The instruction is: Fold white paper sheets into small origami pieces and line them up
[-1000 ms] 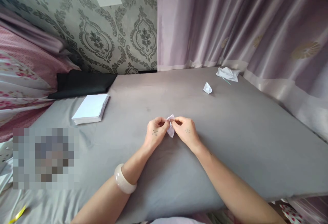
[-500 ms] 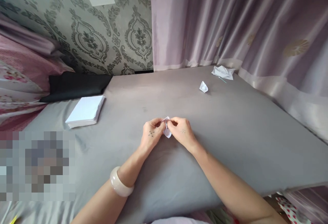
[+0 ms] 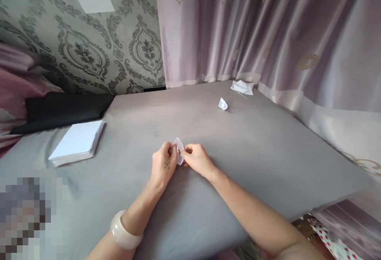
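Observation:
A small folded piece of white paper is held between my two hands, over the middle of the grey-covered surface. My left hand pinches its left side, with the thumb pressed inside the fold. On the right side, my right hand grips it between thumb and fingers. The paper stands partly opened, its points facing away from me and toward me. My fingers hide parts of its sides. A pale bangle circles my left forearm.
A stack of white paper lies at the left, near a black cloth. Farther back sit a small folded paper shape and several folded papers with a thin stick. Purple curtains hang behind.
The view has turned slightly right, so everything sits farther left. The folded paper is spread wider between my hands, and my right hand has shifted outward along its side.

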### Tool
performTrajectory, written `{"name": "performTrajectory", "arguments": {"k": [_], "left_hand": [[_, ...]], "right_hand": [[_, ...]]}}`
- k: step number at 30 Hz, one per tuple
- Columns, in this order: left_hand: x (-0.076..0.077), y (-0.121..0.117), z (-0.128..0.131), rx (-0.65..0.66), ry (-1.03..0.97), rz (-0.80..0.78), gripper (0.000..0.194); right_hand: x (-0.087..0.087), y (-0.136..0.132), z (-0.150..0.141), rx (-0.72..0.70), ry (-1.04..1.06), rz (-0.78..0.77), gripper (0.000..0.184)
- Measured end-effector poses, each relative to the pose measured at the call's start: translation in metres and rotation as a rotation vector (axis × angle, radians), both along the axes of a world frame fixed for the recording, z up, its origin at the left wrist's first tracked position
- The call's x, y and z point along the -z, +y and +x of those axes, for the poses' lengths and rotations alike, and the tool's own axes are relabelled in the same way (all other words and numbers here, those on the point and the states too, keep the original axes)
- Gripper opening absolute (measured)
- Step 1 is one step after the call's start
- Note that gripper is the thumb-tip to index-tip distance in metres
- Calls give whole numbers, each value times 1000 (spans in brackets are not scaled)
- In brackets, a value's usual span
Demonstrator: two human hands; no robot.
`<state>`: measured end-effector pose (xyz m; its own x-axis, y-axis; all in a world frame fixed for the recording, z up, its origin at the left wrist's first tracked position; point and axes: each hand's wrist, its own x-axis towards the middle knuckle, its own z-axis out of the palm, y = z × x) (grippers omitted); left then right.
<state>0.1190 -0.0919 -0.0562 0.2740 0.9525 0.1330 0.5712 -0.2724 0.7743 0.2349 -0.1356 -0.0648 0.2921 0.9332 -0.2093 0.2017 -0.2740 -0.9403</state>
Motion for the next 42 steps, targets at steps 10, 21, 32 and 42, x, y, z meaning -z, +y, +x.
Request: {"name": "performTrajectory", "arguments": {"k": [10, 21, 32, 42], "left_hand": [[8, 4, 2, 91, -80, -277, 19], [6, 3, 2, 44, -103, -255, 19], [10, 17, -8, 189, -168, -410, 28], [3, 24, -15, 266, -122, -405, 25]], "right_hand": [[-2, -3, 8, 50, -237, 64, 22], [7, 5, 10, 19, -91, 15, 20], [-5, 2, 10, 27, -141, -14, 18], [-13, -3, 17, 66, -484, -5, 19]]}}
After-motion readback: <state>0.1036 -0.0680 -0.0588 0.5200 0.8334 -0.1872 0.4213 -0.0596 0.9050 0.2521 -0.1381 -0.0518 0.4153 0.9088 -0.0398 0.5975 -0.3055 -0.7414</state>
